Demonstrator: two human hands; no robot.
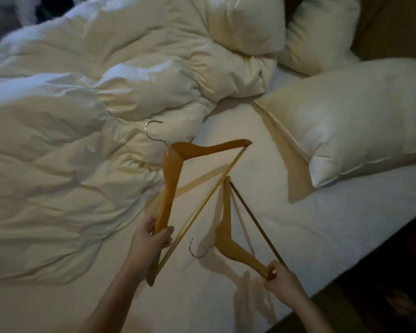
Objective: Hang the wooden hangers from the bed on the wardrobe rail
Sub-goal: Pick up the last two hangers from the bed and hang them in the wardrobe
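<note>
Two wooden hangers with metal hooks are lifted just above the white bed sheet [262,164]. My left hand [149,239] grips the lower arm of the larger hanger [173,169], whose hook points up and left toward the duvet. My right hand [277,275] pinches the end of the smaller hanger [226,227], whose hook curls left near the sheet. The far tip of the smaller hanger lies close to the larger hanger's crossbar. The wardrobe rail is out of view.
A crumpled white duvet [70,140] covers the left half of the bed. Several pillows [358,116] lie at the upper right. The bed's edge runs diagonally at the lower right, with dark floor [382,272] beyond it.
</note>
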